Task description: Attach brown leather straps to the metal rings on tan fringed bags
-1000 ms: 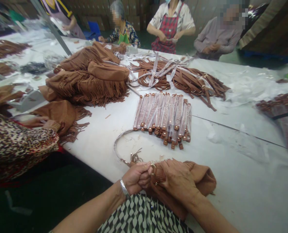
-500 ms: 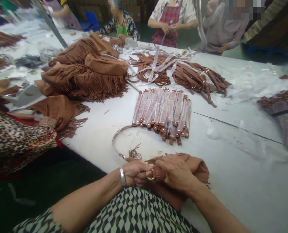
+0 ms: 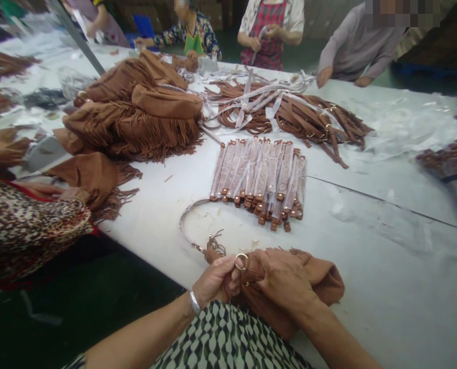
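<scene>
A brown fringed bag (image 3: 322, 279) lies at the table's near edge, against my body. My left hand (image 3: 219, 279) pinches a gold metal ring (image 3: 241, 262) at the bag's left end, between thumb and fingers. Over the bag's upper part, my right hand (image 3: 284, 279) is closed on the brown material beside the ring; its fingertips are partly hidden. From the bag's left end a plastic-wrapped strap (image 3: 181, 223) curves up toward a stack of wrapped short straps (image 3: 257, 174). A small brown tassel (image 3: 216, 242) sticks up by the strap's clasp.
Fringed brown bags (image 3: 136, 110) are heaped at the back left. Long brown straps (image 3: 297, 110) lie in a pile behind the wrapped stack. A co-worker's patterned sleeve (image 3: 32, 228) is close on the left, and other people stand across the table (image 3: 366, 215). Plastic wrap (image 3: 409, 123) litters the right.
My left hand has turned and raised the gold ring, which now stands up in clear view. The bag has shifted slightly right. Across the table, a co-worker has lowered a strap onto the pile.
</scene>
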### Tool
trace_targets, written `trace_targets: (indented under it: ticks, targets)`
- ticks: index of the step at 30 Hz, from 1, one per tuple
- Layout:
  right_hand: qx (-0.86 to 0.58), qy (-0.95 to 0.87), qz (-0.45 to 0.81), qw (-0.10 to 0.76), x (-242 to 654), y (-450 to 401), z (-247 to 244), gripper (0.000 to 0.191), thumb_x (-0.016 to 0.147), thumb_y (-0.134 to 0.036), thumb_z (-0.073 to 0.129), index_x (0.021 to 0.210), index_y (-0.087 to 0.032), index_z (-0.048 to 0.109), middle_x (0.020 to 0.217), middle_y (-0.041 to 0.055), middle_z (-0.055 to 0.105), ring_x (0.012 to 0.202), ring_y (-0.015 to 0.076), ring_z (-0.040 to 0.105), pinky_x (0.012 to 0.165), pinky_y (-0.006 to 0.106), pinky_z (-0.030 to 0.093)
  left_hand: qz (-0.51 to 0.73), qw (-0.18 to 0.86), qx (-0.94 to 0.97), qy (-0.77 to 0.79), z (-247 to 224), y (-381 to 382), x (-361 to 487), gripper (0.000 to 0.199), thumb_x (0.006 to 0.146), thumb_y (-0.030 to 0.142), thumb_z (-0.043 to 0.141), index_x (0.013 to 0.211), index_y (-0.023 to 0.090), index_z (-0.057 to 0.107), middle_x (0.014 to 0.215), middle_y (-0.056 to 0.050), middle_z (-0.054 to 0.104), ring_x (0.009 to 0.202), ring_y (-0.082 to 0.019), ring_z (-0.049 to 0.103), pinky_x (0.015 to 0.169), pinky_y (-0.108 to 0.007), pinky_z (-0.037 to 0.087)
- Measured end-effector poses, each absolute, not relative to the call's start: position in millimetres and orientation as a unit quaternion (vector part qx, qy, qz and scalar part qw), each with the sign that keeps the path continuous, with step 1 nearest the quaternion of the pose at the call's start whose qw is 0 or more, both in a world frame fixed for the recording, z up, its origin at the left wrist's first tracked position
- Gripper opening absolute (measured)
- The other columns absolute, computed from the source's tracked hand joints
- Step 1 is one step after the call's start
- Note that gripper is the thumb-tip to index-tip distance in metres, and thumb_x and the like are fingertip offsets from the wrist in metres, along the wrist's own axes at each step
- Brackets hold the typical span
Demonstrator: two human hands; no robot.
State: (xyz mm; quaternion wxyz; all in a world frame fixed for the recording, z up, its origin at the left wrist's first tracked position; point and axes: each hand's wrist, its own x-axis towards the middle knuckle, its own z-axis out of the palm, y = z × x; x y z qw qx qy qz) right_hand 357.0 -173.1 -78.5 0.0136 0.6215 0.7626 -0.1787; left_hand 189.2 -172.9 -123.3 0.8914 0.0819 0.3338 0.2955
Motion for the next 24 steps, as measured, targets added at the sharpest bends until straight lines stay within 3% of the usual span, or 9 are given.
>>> trace_targets:
  ticks: [3,6,12,15,20,24]
  targets:
    - [0.618,0.767,-0.173,0.004,357,-176,-80,0.012,0.076,-0.033,0.055,0.078,-0.021,0.056,0.076,0.0036,0.061,0.073,0.0201,0.052,0.067,0.032,0.026,0.297,0.881,0.103,0.353,-122,-168,194,0.029,0.072,0.036,0.066,0.067,0.015,0.047,0.046,0.009,0.029,0.036,-0.003,0.025,0.038,-0.018,0.015]
    - [0.607,0.775,-0.178,-0.006,357,-183,-81,0.018,0.08,-0.037,0.052,0.079,-0.02,0.057,0.076,0.0035,0.062,0.072,0.0197,0.052,0.068,0.032,0.027,0.203,0.899,0.145,0.36,-119,-154,192,0.025,0.073,0.031,0.064,0.064,0.014,0.047,0.043,0.011,0.019,0.035,-0.002,0.015,0.037,-0.018,0.008]
    - [0.619,0.765,-0.171,-0.036,358,-189,-83,0.019,0.08,-0.036,0.049,0.077,-0.019,0.057,0.074,0.0038,0.062,0.071,0.0192,0.052,0.069,0.032,0.028,0.048,0.937,0.176,0.299,-117,-121,185,0.025,0.075,0.031,0.06,0.061,0.014,0.046,0.04,0.011,0.018,0.034,-0.003,0.008,0.036,-0.02,0.006]
    - [0.64,0.751,-0.156,-0.049,361,-186,-83,0.013,0.076,-0.032,0.054,0.072,-0.02,0.057,0.071,0.0029,0.062,0.069,0.019,0.052,0.068,0.031,0.028,0.105,0.938,0.166,0.287,-112,-124,193,0.031,0.079,0.036,0.056,0.061,0.013,0.048,0.041,0.011,0.02,0.034,-0.002,0.012,0.038,-0.019,0.01]
    - [0.674,0.722,-0.145,-0.055,362,-185,-80,0.019,0.081,-0.033,0.048,0.067,-0.021,0.055,0.065,0.0014,0.061,0.063,0.0175,0.052,0.064,0.031,0.026,0.307,0.886,0.132,0.321,-112,-159,211,0.029,0.077,0.041,0.06,0.078,0.013,0.054,0.054,0.006,0.039,0.04,-0.004,0.033,0.041,-0.019,0.02]
    - [0.651,0.739,-0.149,-0.083,357,-187,-85,0.012,0.078,-0.028,0.052,0.07,-0.02,0.057,0.068,0.0016,0.061,0.066,0.018,0.052,0.066,0.031,0.026,0.31,0.872,0.154,0.346,-119,-165,206,0.029,0.074,0.036,0.063,0.064,0.013,0.049,0.047,0.008,0.029,0.037,-0.003,0.024,0.039,-0.019,0.013]
